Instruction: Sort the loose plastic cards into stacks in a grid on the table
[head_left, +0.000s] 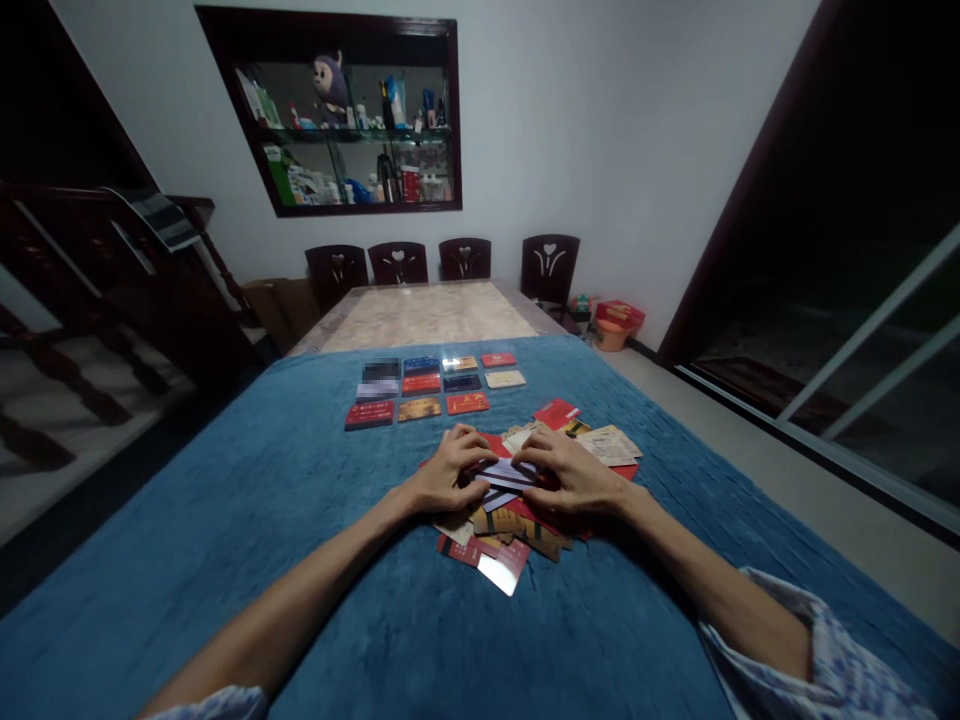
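Note:
Between my two hands is a pale card with a dark stripe [508,474], lying over a loose pile of mixed cards. My left hand [451,470] grips its left end with curled fingers and thumb. On the other end, my right hand [564,470] pinches it the same way. Below them, gold cards [499,521] and a red card [461,548] stick out of the pile. Cream paper cards [607,446] and a red card [556,412] spread out at the pile's right. Whether more than one card is in my fingers is hard to see.
Beyond the pile, several small stacks of cards stand in rows, among them a red stack [370,414] and a gold stack [419,408]. A blue cloth [300,480] covers the near table; bare stone tabletop [442,310] shows behind. Dark chairs [550,268] stand at the far end.

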